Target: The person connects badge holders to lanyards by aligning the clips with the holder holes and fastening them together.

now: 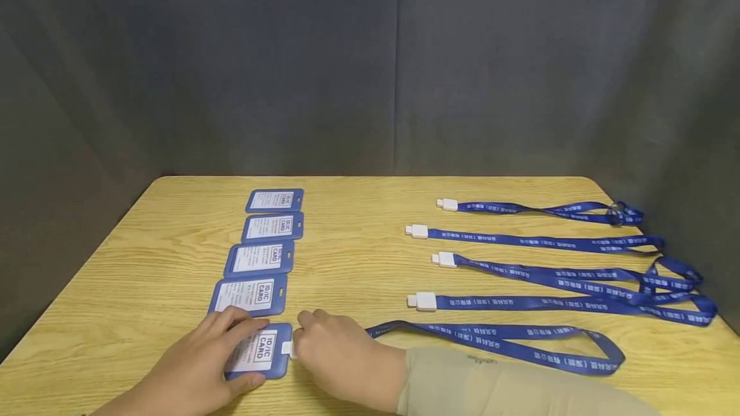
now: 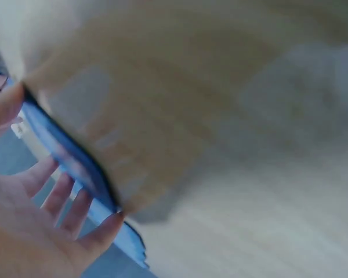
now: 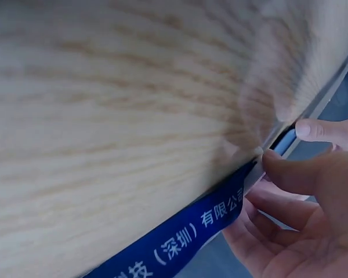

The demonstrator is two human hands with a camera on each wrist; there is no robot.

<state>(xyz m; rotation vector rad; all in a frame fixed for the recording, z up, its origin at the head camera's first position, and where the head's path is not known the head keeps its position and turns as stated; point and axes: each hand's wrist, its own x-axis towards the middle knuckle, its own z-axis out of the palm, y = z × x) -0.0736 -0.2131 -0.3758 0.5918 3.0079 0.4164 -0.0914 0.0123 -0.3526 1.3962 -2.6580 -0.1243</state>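
Note:
The nearest blue ID card holder [image 1: 263,350] lies at the front of the table, with a white card showing inside. My left hand [image 1: 193,361] grips it by its edges, the thumb on the near side and fingers on the far side. At its slotted right end is a white clip [image 1: 287,348], which my right hand [image 1: 338,353] pinches and mostly hides. From that hand a blue printed lanyard [image 1: 462,332] trails right in a long loop. In the right wrist view, its strap [image 3: 188,234] comes out below the thumb.
Several more blue card holders [image 1: 248,294] form a column beyond my left hand. Several blue lanyards with white clips [image 1: 426,301] lie in rows on the right of the wooden table [image 1: 347,242]. A dark curtain [image 1: 370,69] hangs behind and at the sides.

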